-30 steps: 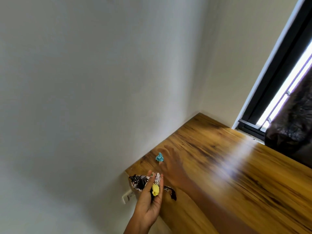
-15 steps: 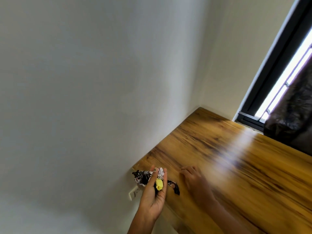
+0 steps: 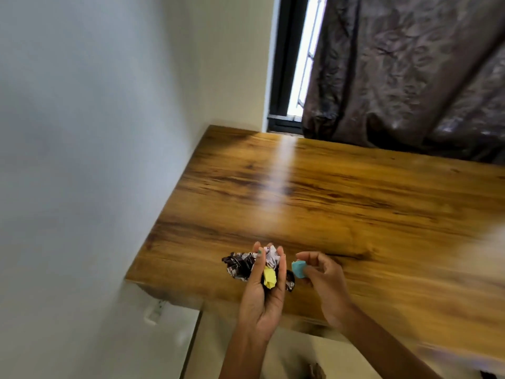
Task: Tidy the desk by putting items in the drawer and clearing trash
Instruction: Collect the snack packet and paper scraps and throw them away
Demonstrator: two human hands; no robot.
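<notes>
My left hand (image 3: 263, 291) is cupped over the near left corner of the wooden desk (image 3: 341, 192) and holds a bundle of trash: dark crumpled wrappers (image 3: 239, 266), a white paper scrap and a small yellow paper ball (image 3: 269, 277). Just to its right, my right hand (image 3: 325, 280) pinches a small blue crumpled paper ball (image 3: 298, 268) between thumb and fingertips, close to the left hand. No drawer shows in this view.
A white wall (image 3: 95, 160) runs along the desk's left side, with a wall socket (image 3: 155, 310) below the desk corner. A dark curtain (image 3: 410, 72) hangs over the window (image 3: 303, 56) behind the desk. Pale floor shows beneath the front edge.
My right hand reached to the blue paper ball on the desk, picked it up and drew it back beside my left hand. The camera has swung right, showing the curtain.
</notes>
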